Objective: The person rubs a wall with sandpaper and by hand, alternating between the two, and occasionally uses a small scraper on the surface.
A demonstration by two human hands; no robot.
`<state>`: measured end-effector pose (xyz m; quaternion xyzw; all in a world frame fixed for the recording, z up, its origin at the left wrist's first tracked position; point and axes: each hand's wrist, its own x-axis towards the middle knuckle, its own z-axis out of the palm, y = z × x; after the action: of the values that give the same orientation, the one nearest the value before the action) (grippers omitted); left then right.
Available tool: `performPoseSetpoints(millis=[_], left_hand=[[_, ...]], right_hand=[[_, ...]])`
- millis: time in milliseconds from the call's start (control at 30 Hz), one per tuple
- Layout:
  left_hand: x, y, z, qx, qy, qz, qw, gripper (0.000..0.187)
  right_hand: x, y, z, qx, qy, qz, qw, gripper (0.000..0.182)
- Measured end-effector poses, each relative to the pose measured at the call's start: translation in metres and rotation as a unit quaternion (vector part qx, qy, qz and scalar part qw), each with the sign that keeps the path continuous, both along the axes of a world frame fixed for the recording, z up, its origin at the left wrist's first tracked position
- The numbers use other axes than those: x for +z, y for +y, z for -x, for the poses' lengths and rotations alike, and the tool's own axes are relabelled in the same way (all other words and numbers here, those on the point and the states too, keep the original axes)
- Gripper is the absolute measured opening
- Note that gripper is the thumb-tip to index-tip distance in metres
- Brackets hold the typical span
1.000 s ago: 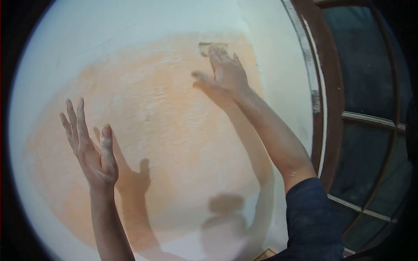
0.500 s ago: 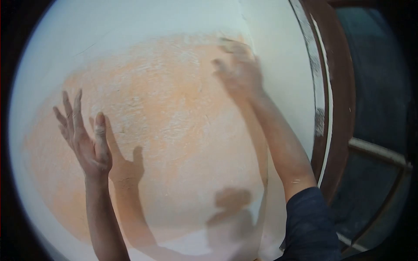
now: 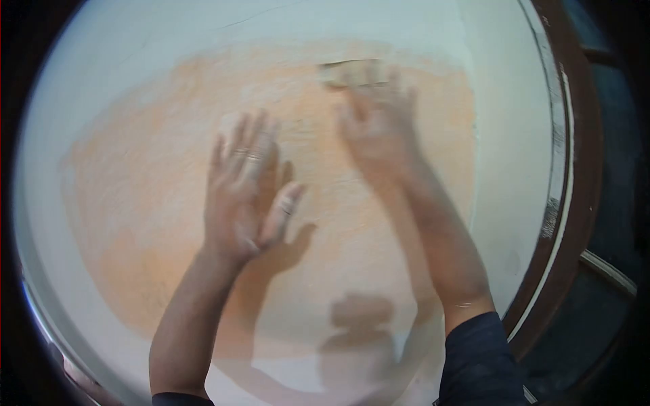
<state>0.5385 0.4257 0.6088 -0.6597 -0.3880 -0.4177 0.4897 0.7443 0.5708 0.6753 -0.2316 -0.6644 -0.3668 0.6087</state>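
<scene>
Our left hand (image 3: pixel 245 191) lies flat on the wall (image 3: pixel 135 81) with fingers spread wide, holding nothing. Our right hand (image 3: pixel 379 125), blurred, presses a small sanding block (image 3: pixel 349 73) under its fingertips at about one o'clock from the left hand. Both rest on the orange patch (image 3: pixel 149 203) of the wall. At three o'clock stands a dark window frame (image 3: pixel 575 169).

Bare wall (image 3: pixel 135 169) open leftward, window frame (image 3: pixel 575 169) seemingly bounding right
</scene>
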Motion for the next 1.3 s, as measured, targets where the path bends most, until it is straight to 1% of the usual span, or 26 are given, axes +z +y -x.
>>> performPoseSetpoints(millis=[33, 133, 200, 267, 300, 367, 400, 433, 500, 533, 600, 633, 667, 700, 733, 767, 800, 867, 967, 1000, 1033, 1100, 1200, 1233, 1267, 1300], left_hand=[[-0.009, -0.008, 0.004, 0.010, -0.014, -0.002, 1.000, 0.081], [-0.021, -0.032, 0.007, 0.012, 0.026, 0.051, 0.998, 0.085], [-0.006, -0.031, 0.011, 0.019, 0.029, 0.052, 0.998, 0.088], [0.013, -0.023, 0.021, 0.041, 0.004, 0.058, 0.997, 0.099], [0.020, -0.021, 0.028, 0.037, 0.008, 0.060, 0.997, 0.099], [0.033, -0.026, 0.048, 0.070, -0.060, -0.012, 0.996, 0.102], [0.036, -0.031, 0.067, 0.048, -0.096, -0.001, 0.994, 0.101], [0.040, -0.035, 0.089, 0.051, -0.100, -0.009, 0.994, 0.101], [0.045, -0.044, 0.129, 0.026, -0.067, 0.010, 0.997, 0.099], [0.043, -0.049, 0.144, 0.013, -0.068, 0.013, 0.998, 0.099], [0.049, -0.068, 0.161, 0.029, -0.061, 0.024, 0.997, 0.090], [0.049, -0.081, 0.170, 0.019, -0.059, 0.020, 0.998, 0.090], [0.048, -0.094, 0.184, 0.131, -0.048, 0.025, 0.990, 0.089], [0.044, -0.106, 0.200, 0.247, -0.039, 0.030, 0.968, 0.088], [0.039, -0.111, 0.216, 0.266, -0.027, 0.002, 0.964, 0.092], [0.036, -0.115, 0.229, 0.273, -0.032, 0.005, 0.962, 0.092], [0.034, -0.118, 0.239, 0.272, -0.004, -0.008, 0.962, 0.093], [0.030, -0.124, 0.253, 0.255, 0.030, -0.026, 0.966, 0.100], [0.029, -0.129, 0.266, 0.267, 0.041, -0.028, 0.962, 0.099], [0.030, -0.129, 0.267, 0.276, 0.044, -0.054, 0.959, 0.102], [0.032, -0.126, 0.272, 0.271, 0.053, -0.048, 0.960, 0.102], [0.035, -0.120, 0.278, 0.103, 0.157, -0.064, 0.980, 0.106], [0.039, -0.089, 0.250, 0.031, 0.195, -0.027, 0.980, 0.111], [0.039, -0.077, 0.238, 0.027, 0.187, -0.034, 0.981, 0.111], [0.041, -0.067, 0.224, -0.018, 0.118, -0.047, 0.992, 0.111], [0.042, -0.064, 0.216, -0.060, 0.049, -0.058, 0.995, 0.111]], right_hand=[[0.000, 0.008, -0.002, 0.010, -0.014, -0.002, 1.000, 0.062], [0.001, 0.000, 0.012, 0.046, 0.031, -0.039, 0.998, 0.056], [-0.005, -0.054, 0.062, 0.105, -0.127, 0.050, 0.985, 0.062], [-0.034, -0.078, 0.135, -0.120, -0.172, -0.019, 0.978, 0.069], [-0.034, -0.082, 0.155, -0.124, -0.168, -0.016, 0.978, 0.069], [-0.030, -0.093, 0.190, -0.049, -0.098, -0.003, 0.994, 0.073], [-0.025, -0.099, 0.204, -0.009, -0.068, -0.004, 0.998, 0.076], [-0.020, -0.105, 0.217, -0.006, -0.072, -0.012, 0.997, 0.076], [-0.013, -0.118, 0.235, 0.063, -0.026, 0.040, 0.997, 0.078], [-0.014, -0.117, 0.254, 0.050, -0.026, 0.043, 0.997, 0.078], [-0.009, -0.116, 0.289, -0.097, 0.006, -0.058, 0.994, 0.083], [-0.010, -0.118, 0.293, -0.107, 0.008, -0.062, 0.992, 0.083], [-0.012, -0.135, 0.295, 0.004, -0.019, -0.027, 0.999, 0.084], [-0.017, -0.154, 0.298, 0.123, -0.048, 0.009, 0.991, 0.084], [-0.021, -0.167, 0.291, 0.068, -0.066, -0.003, 0.996, 0.082], [-0.023, -0.168, 0.287, 0.046, -0.073, 0.009, 0.996, 0.079], [-0.024, -0.168, 0.284, 0.023, -0.083, 0.020, 0.996, 0.076], [-0.023, -0.162, 0.280, -0.058, -0.041, 0.025, 0.997, 0.073], [-0.026, -0.152, 0.285, -0.079, -0.041, -0.012, 0.996, 0.069], [-0.026, -0.154, 0.293, -0.079, -0.038, -0.009, 0.996, 0.069], [-0.027, -0.155, 0.301, -0.073, -0.034, -0.007, 0.997, 0.068], [-0.028, -0.162, 0.308, -0.074, -0.021, 0.001, 0.997, 0.067], [-0.024, -0.155, 0.299, -0.056, -0.061, -0.008, 0.997, 0.063], [-0.015, -0.152, 0.290, 0.034, -0.058, 0.040, 0.997, 0.061], [-0.007, -0.151, 0.282, 0.129, -0.055, 0.088, 0.986, 0.059], [-0.004, -0.149, 0.273, 0.132, -0.061, 0.083, 0.986, 0.059]])
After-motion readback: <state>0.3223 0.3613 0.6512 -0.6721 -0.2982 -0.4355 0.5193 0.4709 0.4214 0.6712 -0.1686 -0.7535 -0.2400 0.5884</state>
